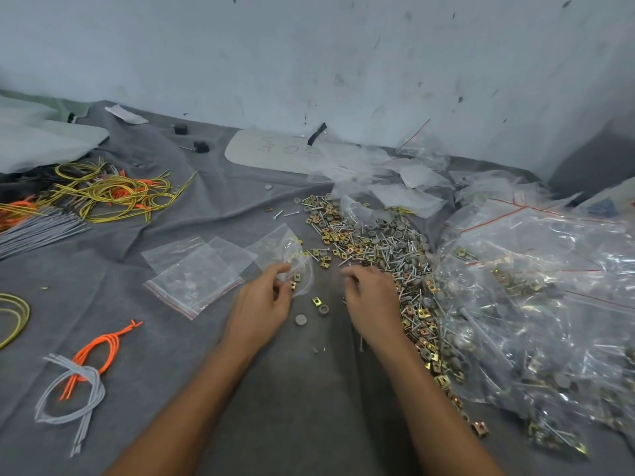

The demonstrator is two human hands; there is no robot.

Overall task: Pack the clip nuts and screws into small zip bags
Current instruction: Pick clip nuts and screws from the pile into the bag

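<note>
Head view looks down on a grey cloth-covered table [240, 389] set against a scuffed pale wall. The left hand [266, 298] pinches the mouth of a small clear plastic zip bag [302, 269] between thumb and curled fingers. The bag lies partly on the cloth just ahead of the hand, and a few brass-coloured clip nuts [294, 281] show inside it. The right hand [372, 297] is at the near edge of a loose pile of brass clip nuts and silver screws [371, 242]. Its fingers are curled and blurred, and I cannot tell whether they have hold of anything. Between the two hands lie a single loose clip nut [316, 301] and two round grey caps [300, 319]. Flat empty clear zip bags [192, 273] overlap one another just left of the held bag. A heap of filled clear bags with red seal strips [536, 286] covers the right side and touches the pile. At the far left lie yellow wire loops [113, 194]. Nearer on that side is a bundle of orange cords [99, 352] tangled with grey cords [68, 396].
</note>
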